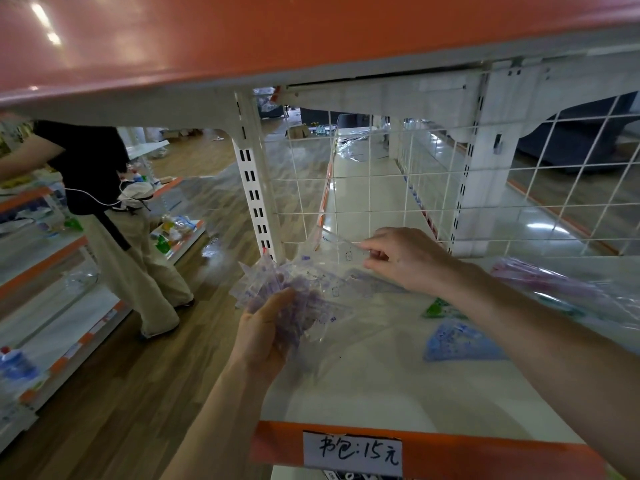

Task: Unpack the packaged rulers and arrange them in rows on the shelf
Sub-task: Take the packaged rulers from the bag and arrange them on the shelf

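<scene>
Over the white shelf (363, 386), the left hand (266, 327) grips a ruler bundle (294, 289); the right hand (405, 258) pinches one clear ruler (337, 242). Wood floor (121, 393) lies beside.

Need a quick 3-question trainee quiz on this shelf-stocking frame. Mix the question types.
1. Multiple choice: what does the left hand grip? A) a price label B) a bundle of clear rulers C) nothing
2. True or false: the blue triangular item lies on the floor.
3. Fill in: the single clear ruler is pinched by the fingers of the ___ hand.
Key: 1 B; 2 false, it lies on the white shelf; 3 right, the right hand pinches it.
</scene>
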